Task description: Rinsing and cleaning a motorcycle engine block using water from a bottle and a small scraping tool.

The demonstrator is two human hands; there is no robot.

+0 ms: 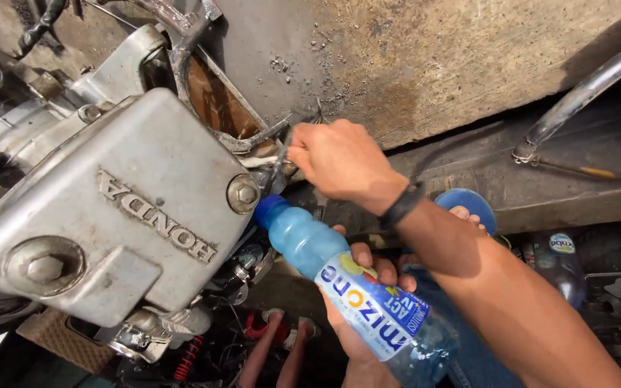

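Bottle (346, 287) | against engine cover (123, 208) | concrete floor (425, 65) | oily workshop

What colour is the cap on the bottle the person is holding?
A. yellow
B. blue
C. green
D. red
B: the bottle, held in the left hand, has a blue cap pointed at the grey engine cover.
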